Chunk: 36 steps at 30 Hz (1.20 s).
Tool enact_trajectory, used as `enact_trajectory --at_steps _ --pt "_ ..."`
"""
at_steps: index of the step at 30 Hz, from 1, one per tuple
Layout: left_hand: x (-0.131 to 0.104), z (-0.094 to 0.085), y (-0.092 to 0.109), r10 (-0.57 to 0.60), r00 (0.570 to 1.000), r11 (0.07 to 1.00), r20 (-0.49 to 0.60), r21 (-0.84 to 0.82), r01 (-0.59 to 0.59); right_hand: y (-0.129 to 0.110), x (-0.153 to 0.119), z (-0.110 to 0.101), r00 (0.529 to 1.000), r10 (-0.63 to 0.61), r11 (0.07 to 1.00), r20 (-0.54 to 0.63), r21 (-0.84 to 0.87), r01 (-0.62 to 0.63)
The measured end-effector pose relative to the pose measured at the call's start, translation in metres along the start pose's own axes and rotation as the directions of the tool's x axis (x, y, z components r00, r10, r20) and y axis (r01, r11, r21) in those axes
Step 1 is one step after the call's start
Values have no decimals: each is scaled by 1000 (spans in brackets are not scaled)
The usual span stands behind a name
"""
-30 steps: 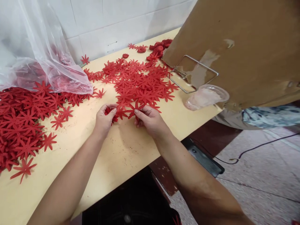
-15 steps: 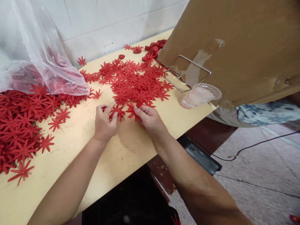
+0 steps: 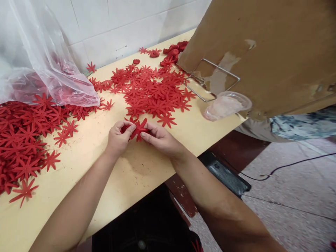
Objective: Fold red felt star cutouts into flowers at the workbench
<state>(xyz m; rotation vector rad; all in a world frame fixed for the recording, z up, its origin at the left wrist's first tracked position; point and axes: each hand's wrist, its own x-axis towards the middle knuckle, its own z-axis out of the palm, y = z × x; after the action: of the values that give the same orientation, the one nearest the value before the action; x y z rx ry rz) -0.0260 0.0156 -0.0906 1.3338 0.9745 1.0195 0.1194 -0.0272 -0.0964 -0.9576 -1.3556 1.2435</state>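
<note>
Between my two hands, just above the pale yellow table (image 3: 147, 175), is a red petal piece (image 3: 138, 130) shaped like a many-pointed flower. Thumb and fingers of my left hand (image 3: 119, 138) pinch its left side. On the other side, my right hand (image 3: 160, 138) grips its edge between thumb and fingers. Whether more than one layer is held there, I cannot tell. A single petal piece (image 3: 167, 120) lies just beyond my right hand. Behind both hands spreads a loose pile of the same red petal pieces (image 3: 149, 91).
A larger heap of red petal pieces (image 3: 23, 140) covers the left side, under a clear plastic bag (image 3: 60, 80). At right stand a cardboard box (image 3: 262, 59), a wire stand (image 3: 220, 71) and a clear plastic container (image 3: 227, 105). Rolled red pieces (image 3: 173, 52) lie by the wall.
My right hand has moved left from the pile's near edge, bringing a petal piece to my left hand. The hands are now close together on it.
</note>
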Motion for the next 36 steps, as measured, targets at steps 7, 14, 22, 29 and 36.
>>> enact_trajectory --at_steps 7,14,22,29,36 --pt "-1 2 4 -126 985 988 -120 -103 114 -6 -1 3 991 55 998 -120 12 -54" --pt "3 -9 4 -224 934 946 -278 -294 139 -2 -4 -2 943 144 979 -301 182 -91" --pt "-1 -10 2 -168 949 963 -268 -249 100 -4 0 0 888 274 933 -370 327 -152" --pt "-3 2 -8 6 979 998 -206 61 7 -6 -1 -4 918 261 946 -297 266 -183" --pt "-9 14 5 -148 982 987 -116 -77 140 -11 0 -14 944 257 963 -206 133 -233"
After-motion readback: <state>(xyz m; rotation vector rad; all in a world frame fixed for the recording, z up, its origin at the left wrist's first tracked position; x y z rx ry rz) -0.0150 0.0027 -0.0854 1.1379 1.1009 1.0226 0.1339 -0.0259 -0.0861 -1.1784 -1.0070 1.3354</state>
